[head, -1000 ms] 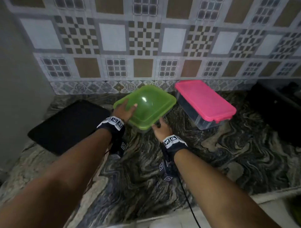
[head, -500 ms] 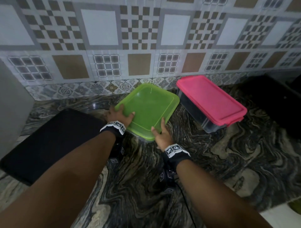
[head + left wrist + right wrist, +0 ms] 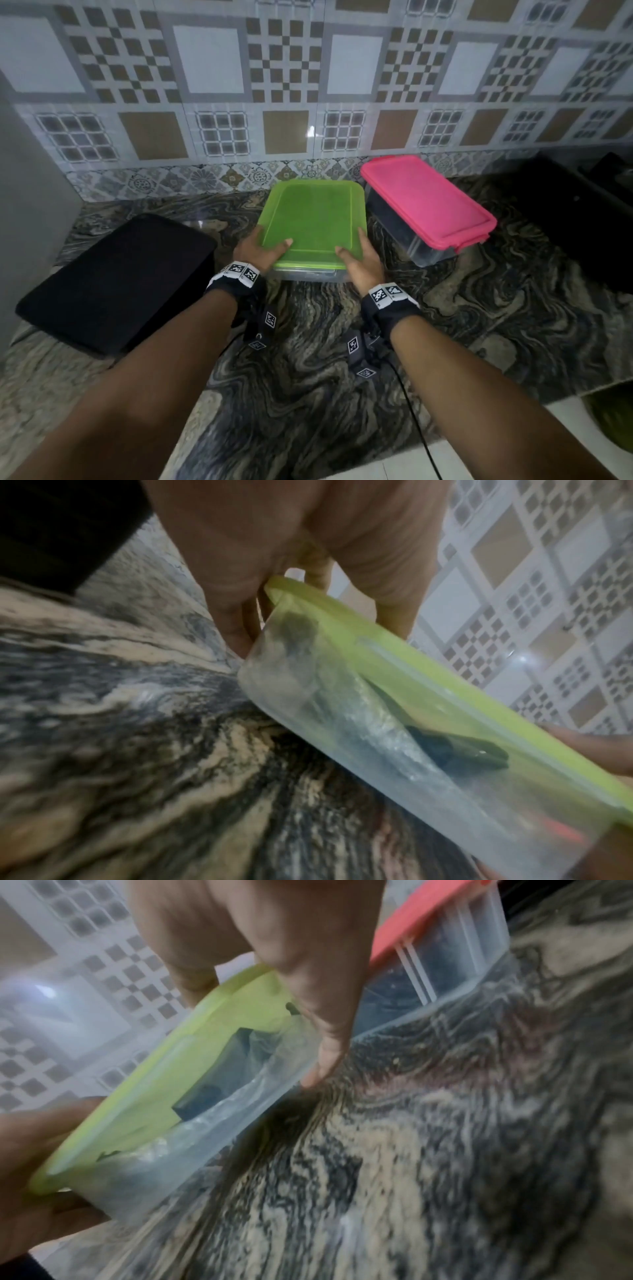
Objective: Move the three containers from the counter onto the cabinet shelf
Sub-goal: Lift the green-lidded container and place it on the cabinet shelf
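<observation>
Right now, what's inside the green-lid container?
Through the clear wall of the green-lid container, a dark object and crinkled clear plastic show. The opaque green lid hides the rest; the contents can't be identified.

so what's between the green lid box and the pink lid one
Nothing: in the head view a narrow strip of bare marbled counter separates the green-lidded container from the pink-lidded container. The right hand grips the green one's near corner, just in front of that gap.
</observation>
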